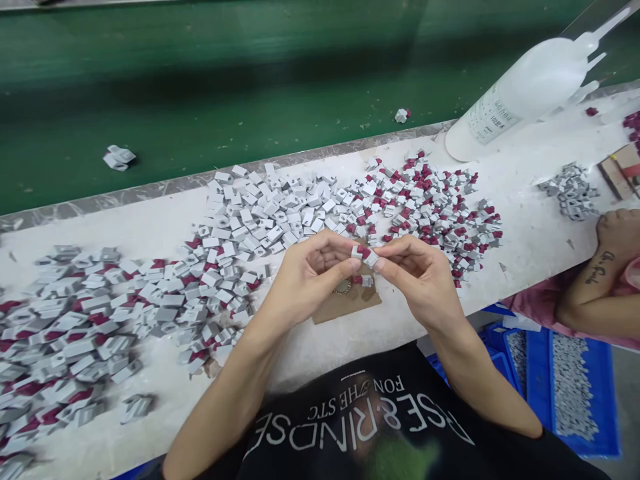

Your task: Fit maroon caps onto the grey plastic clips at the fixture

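Note:
Between my hands, above the white table, is a small grey-and-maroon plastic part (365, 254). My left hand (317, 270) pinches its left end with thumb and forefinger. The fingertips of my right hand (417, 273) close on its right end. Beneath them lies a piece of brown cardboard (345, 307), with a small ring-shaped item and another grey-and-maroon part (363, 281) on it. Just beyond my hands spreads a pile of plain grey plastic pieces (270, 213). Grey pieces with maroon inserts (425, 200) are heaped to its right.
A larger grey-and-maroon pile (65, 333) covers the table's left side. A white squeeze bottle (520, 100) stands at the back right, before a green conveyor belt (225, 87) carrying stray parts. Another person's arm (595, 287) rests at the right, above blue bins (607, 400) of small grey parts.

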Demonstrator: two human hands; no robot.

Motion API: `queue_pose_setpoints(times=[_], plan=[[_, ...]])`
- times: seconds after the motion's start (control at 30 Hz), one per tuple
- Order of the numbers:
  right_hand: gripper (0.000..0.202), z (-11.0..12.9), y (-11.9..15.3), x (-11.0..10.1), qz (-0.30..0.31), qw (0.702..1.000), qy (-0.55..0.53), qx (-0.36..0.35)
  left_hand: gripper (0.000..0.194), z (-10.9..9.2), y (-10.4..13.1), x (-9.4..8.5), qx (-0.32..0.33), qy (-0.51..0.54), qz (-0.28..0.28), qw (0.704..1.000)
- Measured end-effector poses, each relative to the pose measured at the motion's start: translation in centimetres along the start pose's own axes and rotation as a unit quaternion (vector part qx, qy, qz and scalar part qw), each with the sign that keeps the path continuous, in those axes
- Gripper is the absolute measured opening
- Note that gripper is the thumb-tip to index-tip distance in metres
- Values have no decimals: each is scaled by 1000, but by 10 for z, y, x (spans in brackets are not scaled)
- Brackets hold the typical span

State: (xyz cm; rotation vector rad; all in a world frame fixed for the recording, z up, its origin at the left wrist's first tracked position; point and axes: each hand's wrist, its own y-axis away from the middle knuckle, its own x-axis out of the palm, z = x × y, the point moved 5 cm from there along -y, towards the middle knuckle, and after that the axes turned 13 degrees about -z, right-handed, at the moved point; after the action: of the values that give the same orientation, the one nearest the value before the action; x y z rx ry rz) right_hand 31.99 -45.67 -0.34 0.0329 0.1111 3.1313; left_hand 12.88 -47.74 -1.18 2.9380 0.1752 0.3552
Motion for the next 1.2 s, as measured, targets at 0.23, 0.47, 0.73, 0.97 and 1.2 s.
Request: queue_pose_setpoints(times=[0.23,0.47,0.73,0.97,1.2], plan=[[12,3,-11,2,44,998,-31,12,21,-23,-7,-2,3,-54,49,997],[11,8,-46,7,54,996,55,-40,12,-59,-59,-7,163,-323,31,932],[28,35,-166,17,-70,918,366,-134,26,-81,-185,-58,52,-410,-182,892],[23,18,-256,62,-112,872,460,-122,33,-74,-225,-57,8,-470,-221,854],[35,14,-260,89,-44,881,443,-158,21,-73,-190,-69,56,-506,-194,838]])
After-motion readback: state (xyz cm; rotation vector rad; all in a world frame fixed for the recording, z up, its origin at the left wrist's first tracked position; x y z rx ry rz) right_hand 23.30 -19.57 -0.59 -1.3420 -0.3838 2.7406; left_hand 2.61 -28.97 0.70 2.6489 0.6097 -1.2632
